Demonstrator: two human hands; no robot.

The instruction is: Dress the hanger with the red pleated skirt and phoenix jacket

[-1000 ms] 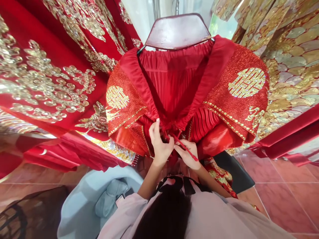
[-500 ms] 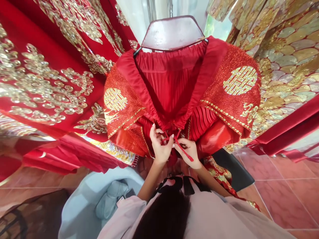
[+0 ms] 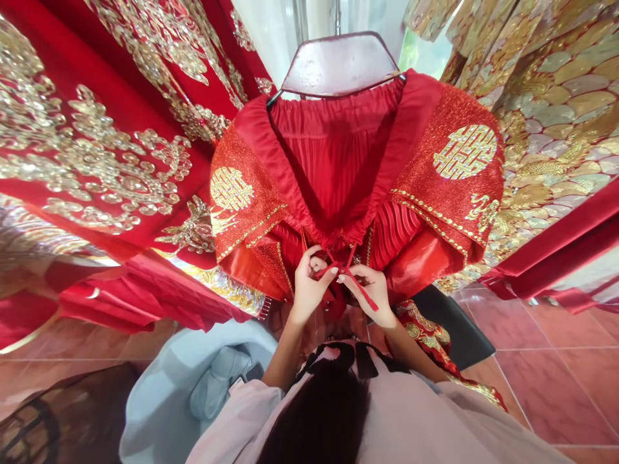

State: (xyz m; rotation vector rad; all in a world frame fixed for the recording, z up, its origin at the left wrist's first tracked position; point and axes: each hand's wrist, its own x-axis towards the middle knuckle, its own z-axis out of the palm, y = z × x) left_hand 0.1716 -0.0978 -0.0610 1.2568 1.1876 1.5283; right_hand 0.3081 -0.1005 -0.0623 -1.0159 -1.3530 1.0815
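1. Pinching red cord [image 3: 363, 294] tightly with left hand [image 3: 308, 288] and right hand [image 3: 380, 291], held close together.
2. Crossed just below V opening of red garment [image 3: 333, 161].
3. Hung on hanger [image 3: 341, 64], beside gold-scaled garment [image 3: 561, 122].

Left fingers [image 3: 308, 256] curled, right fingers [image 3: 370, 274] pinching

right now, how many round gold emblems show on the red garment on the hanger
2: one emblem on the red garment at picture left, another emblem at picture right; folds may hide more.
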